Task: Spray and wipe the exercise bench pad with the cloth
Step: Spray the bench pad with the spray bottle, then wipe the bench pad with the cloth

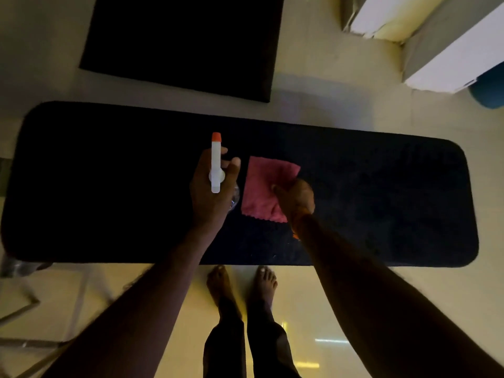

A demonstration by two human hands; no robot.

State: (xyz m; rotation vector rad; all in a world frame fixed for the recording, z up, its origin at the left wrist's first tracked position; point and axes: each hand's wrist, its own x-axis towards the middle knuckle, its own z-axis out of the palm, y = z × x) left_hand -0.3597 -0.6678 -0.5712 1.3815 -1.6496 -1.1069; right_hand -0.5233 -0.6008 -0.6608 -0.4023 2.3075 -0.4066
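Observation:
A long black bench pad [109, 186] runs left to right across the head view. Over its middle, my left hand [210, 197] grips a spray bottle [216, 162] with a white head and an orange nozzle that points away from me. Just to the right lies a pink cloth [261, 186], spread on the pad. My right hand [296, 199] holds the cloth at its right edge, fingers curled into the fabric.
A second black pad [180, 42] lies on the pale floor beyond the bench. White furniture [450, 50] and a blue round object [488, 94] stand at the far right. My bare feet [242, 285] are at the bench's near edge. Metal frame bars [24, 304] show at lower left.

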